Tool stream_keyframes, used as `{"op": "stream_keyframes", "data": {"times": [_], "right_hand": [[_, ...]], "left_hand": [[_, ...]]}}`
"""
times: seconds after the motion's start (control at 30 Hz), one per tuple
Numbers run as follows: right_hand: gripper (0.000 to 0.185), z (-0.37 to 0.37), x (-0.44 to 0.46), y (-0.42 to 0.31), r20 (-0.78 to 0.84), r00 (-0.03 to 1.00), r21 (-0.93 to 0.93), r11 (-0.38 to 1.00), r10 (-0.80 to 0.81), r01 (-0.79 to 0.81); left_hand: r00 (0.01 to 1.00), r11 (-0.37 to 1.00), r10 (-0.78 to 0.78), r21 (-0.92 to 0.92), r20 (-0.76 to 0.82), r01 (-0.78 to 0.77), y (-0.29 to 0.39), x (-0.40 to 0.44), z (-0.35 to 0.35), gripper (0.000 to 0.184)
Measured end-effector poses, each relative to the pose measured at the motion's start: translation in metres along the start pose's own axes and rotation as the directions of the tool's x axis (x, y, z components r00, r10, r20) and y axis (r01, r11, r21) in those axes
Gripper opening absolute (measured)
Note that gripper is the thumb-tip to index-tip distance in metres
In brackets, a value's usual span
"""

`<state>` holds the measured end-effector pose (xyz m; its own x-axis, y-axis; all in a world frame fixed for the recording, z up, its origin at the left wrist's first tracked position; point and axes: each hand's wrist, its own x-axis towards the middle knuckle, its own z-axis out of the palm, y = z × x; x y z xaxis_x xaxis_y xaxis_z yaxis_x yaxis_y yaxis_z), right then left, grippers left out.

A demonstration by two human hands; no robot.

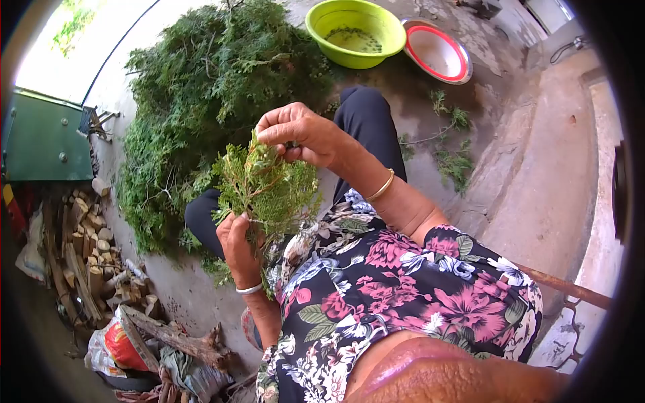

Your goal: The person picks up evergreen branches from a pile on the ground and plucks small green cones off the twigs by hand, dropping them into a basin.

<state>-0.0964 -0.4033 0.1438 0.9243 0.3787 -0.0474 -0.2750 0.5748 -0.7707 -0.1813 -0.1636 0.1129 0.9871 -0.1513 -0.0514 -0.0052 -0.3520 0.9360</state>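
Observation:
My left hand (236,245), with a silver bangle at the wrist, is closed around the stem of a leafy evergreen sprig (269,185) with flat, scaly, yellow-green foliage. Above it, my right hand (300,136), wearing a gold bangle, pinches the sprig's upper tip between thumb and forefinger. Small dark green bits show under its curled fingers, too small to name surely. Both hands are over my lap, between my knees. A large heap of cut evergreen branches (208,87) lies just beyond them on the floor.
A lime-green basin (322,41) with small dark bits on its bottom stands past the heap, beside a red-rimmed bowl (462,64). Loose twigs (453,161) lie right on the concrete floor. Stacked firewood (94,248), a green metal box (47,138) and bags (107,346) are at left.

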Motion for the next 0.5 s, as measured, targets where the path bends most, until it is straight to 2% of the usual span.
{"op": "stream_keyframes", "data": {"times": [0.03,0.07,0.1,0.17,0.2,0.23,0.27,0.3,0.33,0.37,0.4,0.43,0.5], "right_hand": [[0.018,0.002,-0.002,-0.004,0.002,1.000,-0.038,0.999,0.019,-0.019],[0.017,0.005,-0.002,-0.007,0.007,0.999,-0.069,0.997,0.047,-0.046],[0.017,0.009,-0.004,-0.008,0.010,0.998,-0.057,0.997,0.059,-0.058],[0.014,0.013,-0.004,-0.010,0.041,0.999,-0.179,0.984,0.014,-0.007],[0.012,0.011,0.001,-0.004,0.010,0.999,-0.160,0.986,-0.036,0.037],[0.011,0.009,0.005,-0.002,-0.004,0.997,-0.127,0.989,-0.071,0.070],[0.010,0.010,0.008,-0.001,-0.067,0.991,-0.110,0.988,-0.112,0.104],[0.010,0.012,0.011,0.000,-0.132,0.979,-0.096,0.985,-0.152,0.140],[0.010,0.014,0.012,0.002,-0.118,0.983,-0.089,0.987,-0.143,0.133],[0.010,0.016,0.013,0.004,-0.190,0.965,-0.098,0.982,-0.180,0.164],[0.009,0.019,0.015,0.006,-0.261,0.941,-0.111,0.975,-0.216,0.193],[0.009,0.021,0.019,0.010,-0.250,0.946,-0.106,0.977,-0.206,0.185],[0.009,0.021,0.028,0.019,-0.316,0.850,-0.265,0.900,-0.421,0.347]], "left_hand": [[1.000,1.000,0.004,-0.002,0.005,-0.004,0.002,0.003,0.004,0.016],[0.940,0.918,0.337,0.242,-0.058,-0.315,0.004,0.008,0.009,0.005],[0.777,0.690,0.629,0.482,-0.031,-0.539,0.004,0.008,0.011,0.017],[0.619,0.423,0.784,0.695,0.041,-0.581,0.006,0.012,0.006,0.017],[0.877,0.867,0.457,0.292,-0.145,-0.403,0.016,0.007,0.009,0.017],[0.978,0.981,0.150,-0.101,-0.145,-0.165,0.019,0.006,0.011,0.019],[0.976,0.870,-0.173,-0.484,-0.130,0.090,0.022,0.006,0.014,0.021],[0.972,0.872,-0.180,-0.481,-0.148,0.088,0.020,0.006,0.013,0.021],[0.977,0.900,-0.130,-0.433,-0.169,0.045,0.018,0.005,0.012,0.021],[0.979,0.923,-0.078,-0.384,-0.187,0.000,0.019,0.005,0.012,0.023],[0.961,0.901,-0.159,-0.432,-0.227,0.047,0.024,0.005,0.013,0.024],[0.956,0.901,-0.165,-0.431,-0.242,0.046,0.028,0.004,0.014,0.024],[0.937,0.900,-0.189,-0.434,-0.294,0.046,0.031,0.003,0.015,0.023]]}}
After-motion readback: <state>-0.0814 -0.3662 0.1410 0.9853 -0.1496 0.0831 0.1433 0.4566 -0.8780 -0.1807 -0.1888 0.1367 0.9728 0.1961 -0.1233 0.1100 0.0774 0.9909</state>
